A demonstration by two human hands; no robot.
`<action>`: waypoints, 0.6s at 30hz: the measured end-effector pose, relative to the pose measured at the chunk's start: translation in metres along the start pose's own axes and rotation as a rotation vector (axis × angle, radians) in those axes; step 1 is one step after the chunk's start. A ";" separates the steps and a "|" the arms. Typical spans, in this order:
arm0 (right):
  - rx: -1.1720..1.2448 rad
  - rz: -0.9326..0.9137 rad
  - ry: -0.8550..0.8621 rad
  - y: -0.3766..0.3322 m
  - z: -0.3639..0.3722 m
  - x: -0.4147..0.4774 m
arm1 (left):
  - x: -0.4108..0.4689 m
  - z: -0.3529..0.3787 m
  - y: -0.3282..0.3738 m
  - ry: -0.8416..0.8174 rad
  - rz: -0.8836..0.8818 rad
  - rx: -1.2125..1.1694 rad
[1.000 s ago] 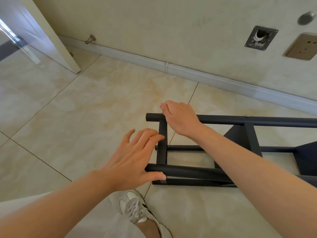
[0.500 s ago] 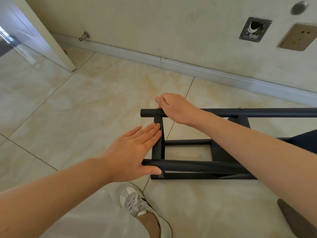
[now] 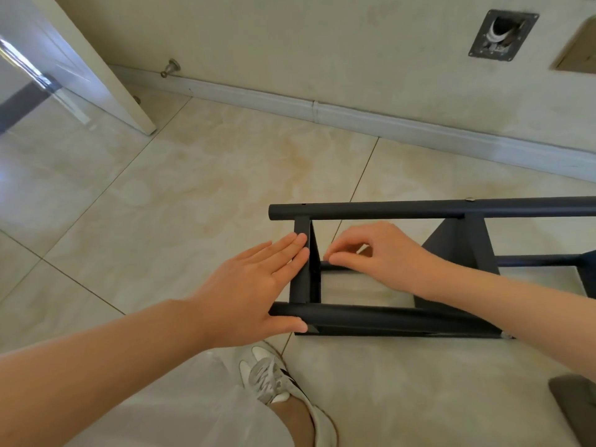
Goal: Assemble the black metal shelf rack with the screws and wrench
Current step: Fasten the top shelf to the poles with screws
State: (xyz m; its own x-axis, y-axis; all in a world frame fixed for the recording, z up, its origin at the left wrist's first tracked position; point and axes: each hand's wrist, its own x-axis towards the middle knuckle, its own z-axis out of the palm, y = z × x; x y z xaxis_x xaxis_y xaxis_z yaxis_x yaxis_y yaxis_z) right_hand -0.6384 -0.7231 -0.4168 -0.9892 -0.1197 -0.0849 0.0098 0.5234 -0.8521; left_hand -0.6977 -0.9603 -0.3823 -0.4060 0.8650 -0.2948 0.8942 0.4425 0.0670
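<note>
The black metal shelf rack (image 3: 387, 210) lies on its side on the tiled floor, its end frame toward me. My left hand (image 3: 258, 285) lies flat with straight fingers against the flat end bar (image 3: 301, 285), the thumb resting along the near tube (image 3: 371, 314). My right hand (image 3: 377, 256) reaches inside the frame, its curled fingertips pinching the left end of the thin black crossbar (image 3: 535, 260) where it meets the end bar. Anything small between those fingers is hidden. A triangular black shelf panel (image 3: 458, 246) sits behind my right wrist.
The wall's baseboard (image 3: 354, 117) runs behind the rack. A white door (image 3: 80, 59) stands open at the far left with a doorstop (image 3: 171, 67) beside it. My shoe (image 3: 271, 379) is just under the rack's near corner. A dark object (image 3: 577, 404) lies at the lower right.
My right hand left the far top tube and moved down inside the frame to the thin crossbar's end. My left hand stayed pressed against the end bar.
</note>
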 end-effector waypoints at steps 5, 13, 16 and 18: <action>0.115 0.195 -0.268 0.013 0.011 0.017 | -0.001 0.000 0.000 0.017 -0.007 -0.028; 0.410 0.337 -0.433 0.011 0.037 0.027 | -0.001 0.000 0.002 0.034 -0.016 -0.056; 0.440 0.367 -0.468 0.010 0.037 0.026 | -0.001 -0.001 0.002 0.030 -0.015 -0.057; 0.476 0.382 -0.483 0.009 0.036 0.026 | -0.001 -0.002 0.004 0.022 -0.017 -0.054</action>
State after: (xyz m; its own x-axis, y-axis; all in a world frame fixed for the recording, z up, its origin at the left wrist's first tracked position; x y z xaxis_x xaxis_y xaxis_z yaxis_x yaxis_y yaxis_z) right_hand -0.6587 -0.7514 -0.4453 -0.7323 -0.4156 -0.5394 0.5067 0.1966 -0.8394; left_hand -0.6943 -0.9593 -0.3795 -0.4259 0.8619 -0.2753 0.8758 0.4691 0.1138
